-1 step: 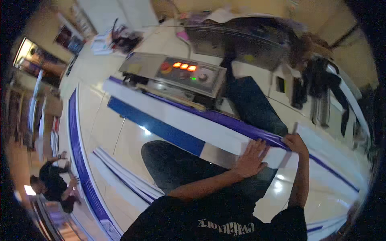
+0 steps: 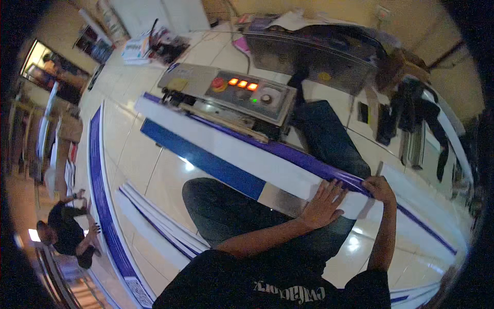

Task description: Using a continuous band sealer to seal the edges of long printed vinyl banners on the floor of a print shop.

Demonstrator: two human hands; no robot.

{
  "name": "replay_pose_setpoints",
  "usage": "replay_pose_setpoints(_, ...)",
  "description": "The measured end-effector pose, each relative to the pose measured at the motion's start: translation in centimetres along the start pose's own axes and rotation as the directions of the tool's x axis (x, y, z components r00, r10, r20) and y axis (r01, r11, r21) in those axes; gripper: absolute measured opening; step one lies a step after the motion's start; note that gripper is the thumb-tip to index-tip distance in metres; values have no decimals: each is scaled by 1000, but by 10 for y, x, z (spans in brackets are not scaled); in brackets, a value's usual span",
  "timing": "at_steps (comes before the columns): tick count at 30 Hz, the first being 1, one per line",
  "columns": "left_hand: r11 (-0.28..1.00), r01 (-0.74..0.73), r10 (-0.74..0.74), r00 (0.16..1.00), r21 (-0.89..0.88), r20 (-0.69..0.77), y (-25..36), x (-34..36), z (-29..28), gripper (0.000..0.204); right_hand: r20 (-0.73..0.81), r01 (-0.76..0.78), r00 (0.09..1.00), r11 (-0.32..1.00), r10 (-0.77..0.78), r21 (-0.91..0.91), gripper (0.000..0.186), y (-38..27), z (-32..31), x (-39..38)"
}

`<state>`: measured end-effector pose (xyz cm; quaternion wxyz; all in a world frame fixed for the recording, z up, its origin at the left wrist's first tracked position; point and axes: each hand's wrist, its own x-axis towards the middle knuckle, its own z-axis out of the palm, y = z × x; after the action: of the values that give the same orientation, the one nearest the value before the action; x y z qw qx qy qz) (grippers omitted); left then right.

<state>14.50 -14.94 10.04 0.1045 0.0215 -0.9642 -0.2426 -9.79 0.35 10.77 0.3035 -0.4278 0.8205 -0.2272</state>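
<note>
A long white and purple folded sheet stretches from the front of a sealing machine toward me at the right. My left hand lies flat on its white part, with the fingers spread. At the near right end, my right hand is closed on the sheet's purple edge, the fingers bent round it. The machine has a red button, lit orange displays and a dial on top. Below the sheet runs a flat blue board, its near end beside a grey-brown panel.
On the tiled floor at left lies another long purple and white sheet, with a co-worker beside it. Folded white sheets lie left of my knee, and another white sheet at right. A dark box stands behind the machine.
The view has shifted slightly, so the machine appears a little further right. My hands keep their places on the sheet.
</note>
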Motion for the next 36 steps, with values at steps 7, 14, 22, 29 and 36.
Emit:
replay_pose_setpoints(7,996,42,-43,999,-73,-7,-12,-4,-12,66,-12,-119,993,989,120,83,27,-14,-12,-11)
replay_pose_setpoints(14,996,89,-88,996,-30,12,-21,-5,-16,66,-19,-67,997,935,78,349,20,21,-2,-6)
replay_pose_setpoints(22,995,98,-96,989,13,-111,-15,-3,-14,61,-17,-177,982,941,189,288,16,-5,-12,-20)
replay_pose_setpoints(29,993,118,-116,988,10,-97,-14,-2,-13,65,2,-87,996,980,88,181,18,4,-9,-9)
replay_pose_setpoints(36,991,131,-127,985,22,-120,-17,-3,-12,65,-41,-119,990,941,139,317,19,4,-2,-15)
